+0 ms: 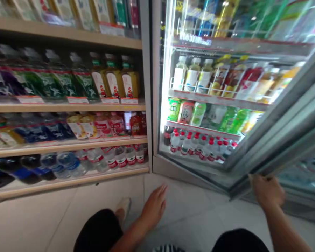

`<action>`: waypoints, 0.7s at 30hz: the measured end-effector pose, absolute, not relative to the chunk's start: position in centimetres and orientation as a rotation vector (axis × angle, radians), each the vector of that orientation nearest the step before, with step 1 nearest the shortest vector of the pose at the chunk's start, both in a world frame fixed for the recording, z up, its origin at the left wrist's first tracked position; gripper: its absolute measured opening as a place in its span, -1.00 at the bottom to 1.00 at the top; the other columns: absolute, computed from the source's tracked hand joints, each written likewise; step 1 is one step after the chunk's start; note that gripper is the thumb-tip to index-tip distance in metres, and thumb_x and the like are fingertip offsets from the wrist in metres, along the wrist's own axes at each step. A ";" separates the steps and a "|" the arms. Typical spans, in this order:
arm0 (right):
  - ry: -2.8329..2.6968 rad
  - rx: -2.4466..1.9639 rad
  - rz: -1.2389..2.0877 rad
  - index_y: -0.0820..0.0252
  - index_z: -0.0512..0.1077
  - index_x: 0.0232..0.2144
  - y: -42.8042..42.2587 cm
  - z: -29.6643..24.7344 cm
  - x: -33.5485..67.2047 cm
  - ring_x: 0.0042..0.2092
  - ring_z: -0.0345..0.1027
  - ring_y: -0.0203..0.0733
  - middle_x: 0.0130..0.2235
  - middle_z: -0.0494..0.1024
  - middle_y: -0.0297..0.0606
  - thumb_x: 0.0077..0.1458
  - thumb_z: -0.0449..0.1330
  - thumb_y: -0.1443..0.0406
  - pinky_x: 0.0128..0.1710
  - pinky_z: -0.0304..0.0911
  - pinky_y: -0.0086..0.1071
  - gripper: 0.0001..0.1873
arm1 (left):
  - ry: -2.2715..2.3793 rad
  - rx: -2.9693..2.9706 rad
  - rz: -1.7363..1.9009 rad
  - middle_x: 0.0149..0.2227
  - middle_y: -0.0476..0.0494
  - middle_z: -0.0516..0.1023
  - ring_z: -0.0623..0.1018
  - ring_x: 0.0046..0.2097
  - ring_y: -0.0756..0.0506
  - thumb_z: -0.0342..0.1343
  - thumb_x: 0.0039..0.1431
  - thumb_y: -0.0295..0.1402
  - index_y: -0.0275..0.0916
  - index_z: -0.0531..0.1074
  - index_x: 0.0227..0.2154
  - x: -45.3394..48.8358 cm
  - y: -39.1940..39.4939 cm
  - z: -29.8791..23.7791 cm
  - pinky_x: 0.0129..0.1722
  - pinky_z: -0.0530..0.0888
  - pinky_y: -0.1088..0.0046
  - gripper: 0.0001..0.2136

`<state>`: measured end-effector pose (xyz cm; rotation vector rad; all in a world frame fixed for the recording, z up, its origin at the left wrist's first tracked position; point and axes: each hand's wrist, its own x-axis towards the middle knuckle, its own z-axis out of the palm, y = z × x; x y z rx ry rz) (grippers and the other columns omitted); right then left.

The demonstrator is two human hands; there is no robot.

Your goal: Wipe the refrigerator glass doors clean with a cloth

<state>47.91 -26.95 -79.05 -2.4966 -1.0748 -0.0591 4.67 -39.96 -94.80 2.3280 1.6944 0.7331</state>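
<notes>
My right hand (268,191) has its fingers curled round the lower edge of the glass fridge door (274,103), which stands part open. My left hand (154,206) hangs over the floor with its fingers stretched out and nothing in it. Inside the lit drinks fridge (204,93), small red-capped water bottles (190,145) stand crowded on the bottom level. On the shelf above them are green and pink bottles (186,112). Higher up stands a row of juice and tea bottles (195,75). The top shelf is blurred.
On the left a wooden shelf unit (68,106) holds rows of bottled drinks, with large bottles lying on its lowest board. A grey post (148,87) separates it from the fridge. My bent knees (98,229) and a light shoe (124,206) are over the tiled floor (55,210).
</notes>
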 end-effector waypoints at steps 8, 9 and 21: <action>-1.618 -2.392 -0.172 0.01 0.58 0.06 -38.5 -81.1 45.9 -0.25 0.53 0.01 0.06 0.53 0.00 0.27 0.26 0.17 -0.34 0.25 -0.29 -0.67 | 1.125 2.580 0.845 0.40 -0.30 0.29 0.31 0.41 -0.24 0.06 0.40 -0.48 -0.25 0.16 0.43 16.2 -38.0 -83.4 0.42 0.29 -0.01 -0.43; -1.678 -2.362 -0.191 0.00 0.59 0.04 -39.6 -81.4 45.6 -0.28 0.52 -0.02 0.05 0.53 0.00 0.24 0.27 0.20 -0.35 0.23 -0.32 -0.67 | 1.077 2.594 0.864 0.39 -0.30 0.31 0.33 0.40 -0.23 0.08 0.41 -0.47 -0.25 0.17 0.42 17.4 -38.4 -82.3 0.42 0.30 0.01 -0.44; -1.338 -1.943 0.170 0.06 0.55 -0.09 -48.5 -85.8 49.1 -0.36 0.57 0.05 -0.32 0.65 -0.13 0.13 0.07 -0.03 -0.43 0.42 -0.25 -0.53 | 0.873 2.534 0.792 0.38 -0.28 0.34 0.41 0.34 -0.26 0.28 0.41 -0.23 -0.17 -0.01 0.51 21.6 -43.4 -79.1 0.35 0.39 0.11 -0.23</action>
